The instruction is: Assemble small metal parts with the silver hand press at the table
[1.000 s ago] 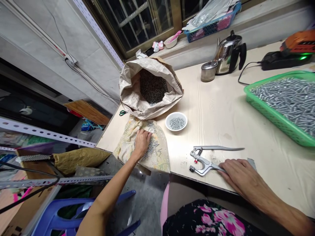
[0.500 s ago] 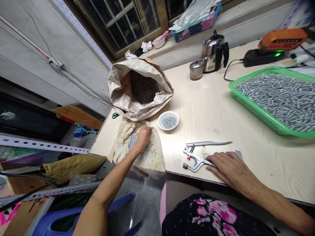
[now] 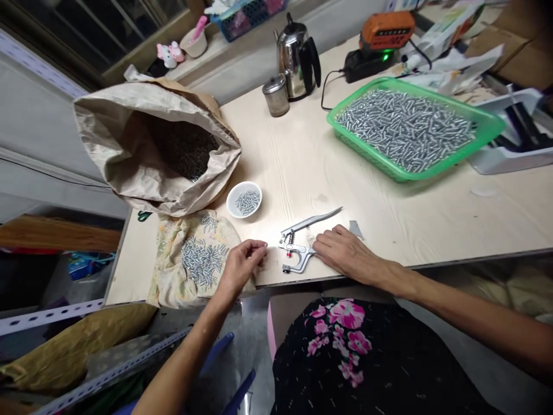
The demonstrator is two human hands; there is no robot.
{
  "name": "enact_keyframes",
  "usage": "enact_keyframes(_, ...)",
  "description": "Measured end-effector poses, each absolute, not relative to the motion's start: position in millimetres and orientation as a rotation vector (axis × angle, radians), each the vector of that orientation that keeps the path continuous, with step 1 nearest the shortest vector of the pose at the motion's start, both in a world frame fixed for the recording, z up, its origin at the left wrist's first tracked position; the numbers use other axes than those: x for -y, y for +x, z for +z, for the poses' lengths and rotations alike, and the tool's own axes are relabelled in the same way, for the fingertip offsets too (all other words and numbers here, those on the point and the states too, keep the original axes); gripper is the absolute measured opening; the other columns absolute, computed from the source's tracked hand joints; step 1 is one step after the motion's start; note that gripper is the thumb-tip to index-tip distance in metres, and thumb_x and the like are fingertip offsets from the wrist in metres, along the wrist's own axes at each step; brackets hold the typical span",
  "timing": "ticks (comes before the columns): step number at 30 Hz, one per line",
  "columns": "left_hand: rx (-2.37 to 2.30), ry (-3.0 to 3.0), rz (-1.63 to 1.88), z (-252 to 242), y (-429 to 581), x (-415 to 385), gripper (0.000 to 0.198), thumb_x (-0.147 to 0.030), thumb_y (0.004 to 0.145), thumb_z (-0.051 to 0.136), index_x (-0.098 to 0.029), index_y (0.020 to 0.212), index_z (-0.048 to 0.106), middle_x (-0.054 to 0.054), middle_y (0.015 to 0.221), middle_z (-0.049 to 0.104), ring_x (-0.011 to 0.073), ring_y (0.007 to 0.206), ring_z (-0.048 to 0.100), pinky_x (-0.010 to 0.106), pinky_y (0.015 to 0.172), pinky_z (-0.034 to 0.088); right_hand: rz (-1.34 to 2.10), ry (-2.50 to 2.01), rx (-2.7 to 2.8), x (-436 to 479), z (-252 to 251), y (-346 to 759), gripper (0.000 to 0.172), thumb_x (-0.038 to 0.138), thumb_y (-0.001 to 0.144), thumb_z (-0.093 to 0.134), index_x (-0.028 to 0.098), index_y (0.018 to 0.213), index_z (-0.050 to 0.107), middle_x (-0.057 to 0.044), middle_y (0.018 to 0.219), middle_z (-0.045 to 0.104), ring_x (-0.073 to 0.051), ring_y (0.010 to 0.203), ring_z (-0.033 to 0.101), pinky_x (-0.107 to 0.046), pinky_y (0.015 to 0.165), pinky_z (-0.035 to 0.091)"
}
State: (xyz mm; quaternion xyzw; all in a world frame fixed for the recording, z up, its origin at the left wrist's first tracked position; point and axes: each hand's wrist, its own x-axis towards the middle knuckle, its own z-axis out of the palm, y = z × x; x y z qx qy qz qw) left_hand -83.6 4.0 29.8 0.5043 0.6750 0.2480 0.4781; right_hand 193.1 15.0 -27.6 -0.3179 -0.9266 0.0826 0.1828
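Note:
My left hand point(image 3: 240, 266) hovers at the table's front edge, fingers pinched on a small metal piece, just left of the metal hand press point(image 3: 302, 242). My right hand point(image 3: 345, 252) lies over the lower handle of that press. A patterned cloth point(image 3: 173, 271) to the left carries a pile of small silvery metal pieces point(image 3: 202, 257). A small white bowl point(image 3: 244, 199) with more of them stands behind the cloth.
An open brown paper sack point(image 3: 142, 150) of dark pieces sits at the back left. A green basket point(image 3: 406, 129) full of metal pieces stands at the right. A kettle point(image 3: 298, 55), a small tin point(image 3: 275, 95) and an orange charger point(image 3: 384, 31) are at the back.
My left hand has left the pile on the cloth and come right toward the press, pinched on a piece. The view has swung to the right. My right hand stays on the press handle.

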Motion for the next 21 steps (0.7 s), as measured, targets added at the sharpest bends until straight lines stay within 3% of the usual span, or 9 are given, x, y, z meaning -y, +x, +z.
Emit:
enact_keyframes(4,-1.540,0.982,0.630,25,-46,12,0.034,-0.044,0.068,0.075,-0.014,0.080,0.064,-0.001,0.064,0.061,0.0101,0.057,0.055,0.025,0.059,0.049,0.077,-0.879,2.622,-14,-25,198,0.026,0.007,0.098,0.035,0.020,0.084,0.054,-0.002,0.080,0.058,-0.018,0.075,0.043,-0.035,0.073,0.027)
enact_keyframes(8,-1.523,0.832,0.602,19,-36,14,0.037,-0.044,0.063,0.080,-0.014,0.075,0.062,-0.003,0.057,0.055,0.0062,0.049,0.046,0.020,0.048,0.038,-0.021,-0.874,2.610,-14,-19,202,0.027,0.008,0.099,0.036,0.020,0.085,0.056,-0.001,0.078,0.058,-0.018,0.073,0.042,-0.035,0.073,0.026)
enact_keyframes(14,-1.514,0.779,0.529,16,-34,12,0.041,-0.046,0.061,0.080,-0.014,0.076,0.060,-0.008,0.044,0.047,0.0040,0.037,0.034,0.018,0.038,0.021,-0.023,-0.874,2.598,-19,-21,202,0.026,0.008,0.098,0.037,0.019,0.084,0.055,-0.002,0.076,0.057,-0.018,0.073,0.040,-0.035,0.072,0.023)
enact_keyframes(21,-1.508,0.750,0.427,16,-33,4,0.041,-0.045,0.060,0.080,-0.014,0.075,0.058,-0.008,0.040,0.044,0.0039,0.033,0.032,0.018,0.035,0.016,0.109,-0.898,2.601,-22,-30,201,0.024,0.010,0.099,0.036,0.020,0.084,0.053,-0.001,0.078,0.056,-0.018,0.074,0.038,-0.035,0.073,0.021)
